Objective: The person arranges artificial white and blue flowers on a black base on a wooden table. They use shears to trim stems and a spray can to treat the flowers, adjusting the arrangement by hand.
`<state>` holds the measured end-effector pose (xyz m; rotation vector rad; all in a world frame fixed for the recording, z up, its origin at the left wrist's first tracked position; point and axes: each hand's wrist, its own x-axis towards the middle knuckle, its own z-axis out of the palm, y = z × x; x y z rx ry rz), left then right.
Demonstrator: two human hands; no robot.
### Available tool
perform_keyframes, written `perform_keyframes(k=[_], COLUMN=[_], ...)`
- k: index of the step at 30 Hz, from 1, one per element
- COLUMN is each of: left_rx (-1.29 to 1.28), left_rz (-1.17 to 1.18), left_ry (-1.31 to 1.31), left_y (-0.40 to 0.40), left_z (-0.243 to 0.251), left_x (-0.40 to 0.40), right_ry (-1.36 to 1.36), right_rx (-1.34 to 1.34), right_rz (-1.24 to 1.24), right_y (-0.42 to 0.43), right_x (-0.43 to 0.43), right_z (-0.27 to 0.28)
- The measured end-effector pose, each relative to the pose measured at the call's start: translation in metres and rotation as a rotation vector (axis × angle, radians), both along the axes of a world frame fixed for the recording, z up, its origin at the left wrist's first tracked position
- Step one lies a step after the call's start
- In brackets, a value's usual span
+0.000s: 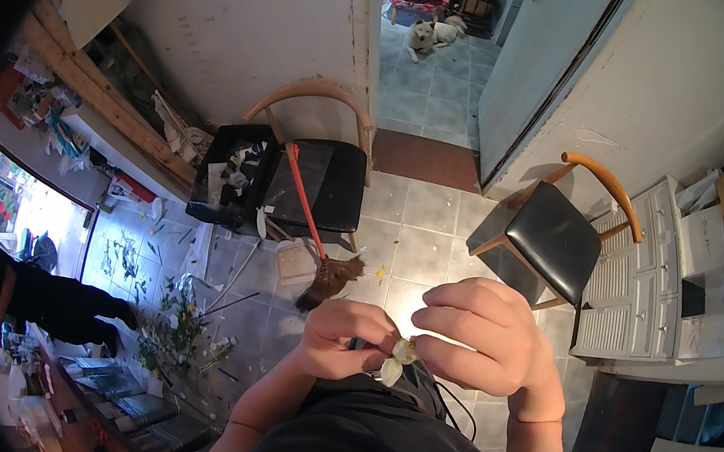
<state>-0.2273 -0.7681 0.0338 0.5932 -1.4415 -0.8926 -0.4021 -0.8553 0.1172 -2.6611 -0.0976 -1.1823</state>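
Pale greenish-white flower petals (392, 370) show between my two hands, in front of my dark shirt. My left hand (351, 338) pinches the flower's left side between thumb and bent fingers. My right hand (481, 338) is at its other side, with the fingers curled and the index fingertip and thumb area close to the upper petal. Whether the right fingertips grip a petal is hidden by the hand itself.
A black-seated chair (316, 186) bears a black crate (201, 194); a red-handled broom (306, 205) leans there by a dustpan (295, 262). Cut stems (173, 331) litter the tiles. Another chair (552, 241) stands right, near a white cabinet (643, 277). A person (51, 295) in black is left; a dog (432, 35) lies beyond the doorway.
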Motion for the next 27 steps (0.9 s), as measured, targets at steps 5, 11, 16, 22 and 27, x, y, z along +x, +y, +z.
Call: perform_keyframes(k=[5,11,16,22,27], left_rx=[-0.002,0.097,-0.082,-0.199,-0.3], left_rz=[-0.049,-0.231,0.261,0.632,0.73], left_ry=[0.003,0.17,-0.078,-0.309,-0.295], left_y=[-0.003,-0.003,-0.001,-0.004,-0.009], left_z=[0.003,-0.003,-0.002,0.007,0.009], left_x=[-0.002,0.0,-0.007,-0.021,-0.021], right_ry=[0.012,-0.062,-0.06,-0.172,-0.198], right_rx=[-0.027,-0.18,-0.245,0.117,-0.013], right_rz=[0.036,-0.038,-0.363,-0.307,-0.314], right_y=[-0.002,0.003,0.003,0.031,0.037], right_x=[-0.005,-0.009,-0.012,-0.009,0.008], right_z=[0.001,-0.007,-0.006,-0.005,-0.012])
